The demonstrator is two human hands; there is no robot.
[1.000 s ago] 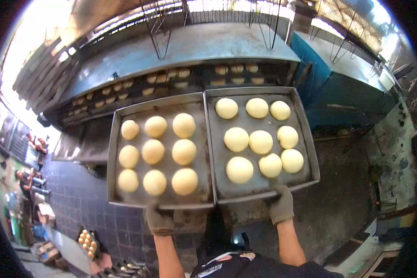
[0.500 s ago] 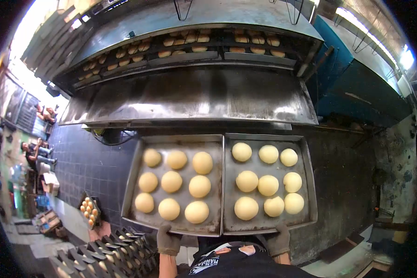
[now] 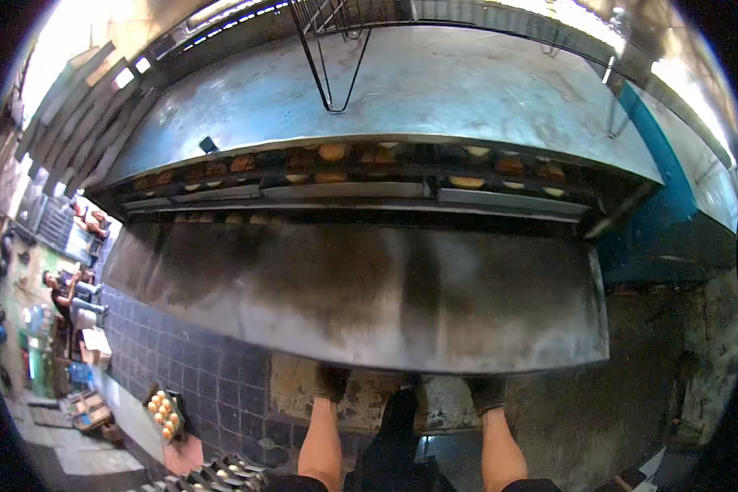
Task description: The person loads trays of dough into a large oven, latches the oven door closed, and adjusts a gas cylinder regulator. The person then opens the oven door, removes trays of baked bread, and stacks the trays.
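Note:
My left hand (image 3: 332,382), in a dark glove, reaches under the near edge of a wide metal panel (image 3: 484,295). To its right my gloved right hand (image 3: 485,394) reaches under the same edge. The fingers of both hands are hidden by the panel, so what they hold cannot be seen. Beyond the panel, an oven opening holds metal trays (image 3: 344,190) with bread rounds (image 3: 467,182), some pale and some browned. Several pale rounds (image 3: 231,219) show in a dark gap below the trays at the left.
The oven's blue top (image 3: 467,90) carries a black wire rack (image 3: 330,82). A second blue unit (image 3: 672,180) stands at the right. On the left are a tray of buns (image 3: 164,414), a slotted metal rack (image 3: 221,476) and, farther off, a seated person (image 3: 66,291).
The two joined trays of dough balls, earlier held in both gloved hands, have gone out of sight. My hands have moved forward under the panel, which now looks nearer.

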